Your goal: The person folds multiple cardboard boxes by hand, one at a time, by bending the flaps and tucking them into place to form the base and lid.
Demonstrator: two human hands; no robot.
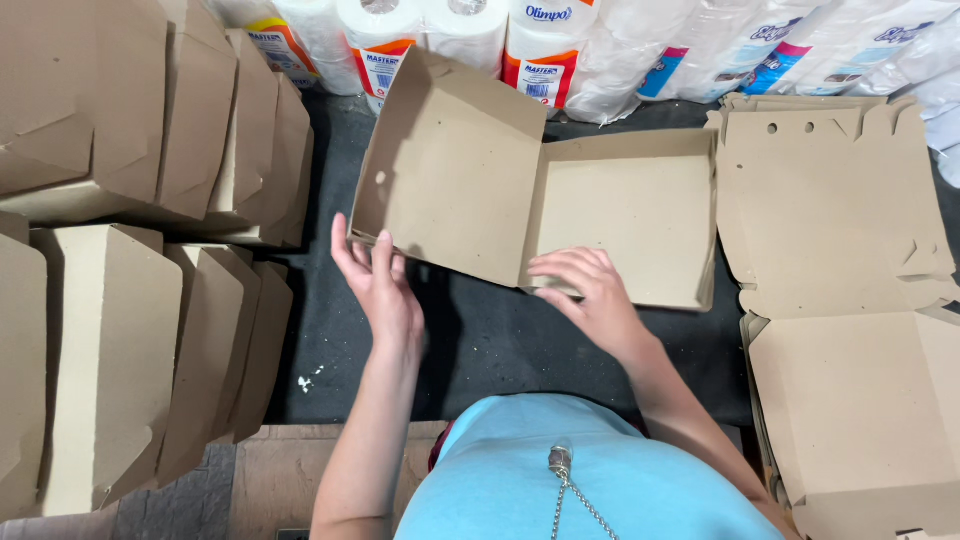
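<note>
A chain pendant (560,462) hangs over the light-blue shirt (570,480). The left hand (378,285), fingers spread, props the raised lid of the half-folded cardboard box (620,215) on the dark table (480,340); the right hand (590,290) presses its front wall flat, steadying it.

This looks like a packing or stockroom corner of a small shop or food business rather than a home. Rows of folded brown cardboard boxes (130,300) stand nested at the left, a stack of flat unfolded box blanks (840,300) lies at the right, and wrapped packs of paper rolls (600,50) line the far edge in bulk. All of it sits on a dark, speckled surface (480,350).
</note>
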